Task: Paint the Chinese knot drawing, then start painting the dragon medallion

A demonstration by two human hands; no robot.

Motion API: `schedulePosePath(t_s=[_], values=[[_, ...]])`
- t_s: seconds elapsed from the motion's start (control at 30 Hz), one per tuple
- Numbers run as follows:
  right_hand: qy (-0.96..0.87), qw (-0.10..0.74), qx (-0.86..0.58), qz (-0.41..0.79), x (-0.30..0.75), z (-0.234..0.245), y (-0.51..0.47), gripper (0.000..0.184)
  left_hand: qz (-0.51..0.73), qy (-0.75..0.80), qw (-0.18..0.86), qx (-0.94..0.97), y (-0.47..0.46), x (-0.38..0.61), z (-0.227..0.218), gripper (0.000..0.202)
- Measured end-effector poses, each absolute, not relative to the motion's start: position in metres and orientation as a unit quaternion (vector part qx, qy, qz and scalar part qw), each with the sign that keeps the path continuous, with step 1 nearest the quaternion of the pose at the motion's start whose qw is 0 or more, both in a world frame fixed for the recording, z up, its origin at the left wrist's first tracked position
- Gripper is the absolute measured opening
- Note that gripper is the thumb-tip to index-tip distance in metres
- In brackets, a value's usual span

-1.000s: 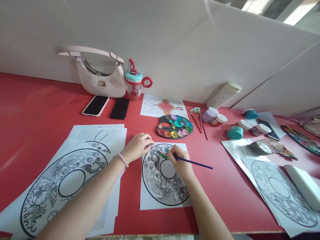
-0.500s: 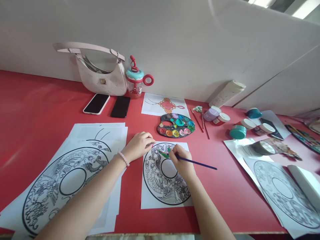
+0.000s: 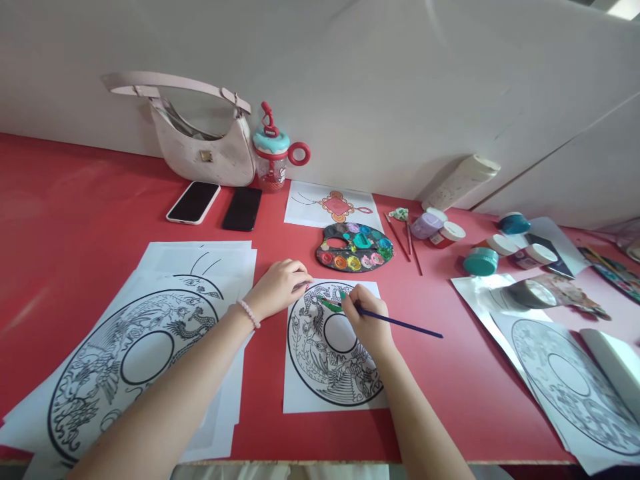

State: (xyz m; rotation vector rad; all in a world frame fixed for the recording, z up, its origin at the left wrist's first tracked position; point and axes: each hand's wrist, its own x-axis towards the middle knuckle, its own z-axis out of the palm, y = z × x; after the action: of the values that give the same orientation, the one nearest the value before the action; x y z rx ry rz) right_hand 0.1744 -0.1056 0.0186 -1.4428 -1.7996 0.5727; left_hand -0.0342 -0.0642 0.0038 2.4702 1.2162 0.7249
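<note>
My right hand [image 3: 369,323] pinches a thin blue paintbrush [image 3: 405,325], whose tip touches a green painted patch near the top of a small sheet with a round dragon line drawing [image 3: 330,347]. My left hand [image 3: 277,287], a bead bracelet on its wrist, rests curled on the top left corner of that sheet with nothing visible in it. A dark palette [image 3: 354,248] with wells of bright paint lies just beyond the sheet.
A stack of larger dragon drawings [image 3: 135,347] lies at the left. Two phones [image 3: 220,203], a pale handbag [image 3: 200,143] and a small bottle [image 3: 271,150] sit by the wall. Paint jars [image 3: 480,261], spare brushes [image 3: 410,240] and more sheets [image 3: 565,373] fill the right side.
The view has tilted slightly, so everything sits a little higher and further right. Both hands stay on the small sheet, the brush still at the green patch.
</note>
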Motion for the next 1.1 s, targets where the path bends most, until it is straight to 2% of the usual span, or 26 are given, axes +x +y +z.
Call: schedulePosePath(t_s=[0.53,1.1], values=[[-0.716,0.361,-0.559,0.213,0.1737,0.0212,-0.1075,0.029,0.25,0.421,0.143,0.86,-0.0641,-0.0331,0.0047,0.017],[-0.705,0.388,-0.553,0.217,0.1718,0.0268,-0.1095,0.028,0.246,0.421,0.142,0.862,-0.0623,-0.0328,0.0031,0.017]])
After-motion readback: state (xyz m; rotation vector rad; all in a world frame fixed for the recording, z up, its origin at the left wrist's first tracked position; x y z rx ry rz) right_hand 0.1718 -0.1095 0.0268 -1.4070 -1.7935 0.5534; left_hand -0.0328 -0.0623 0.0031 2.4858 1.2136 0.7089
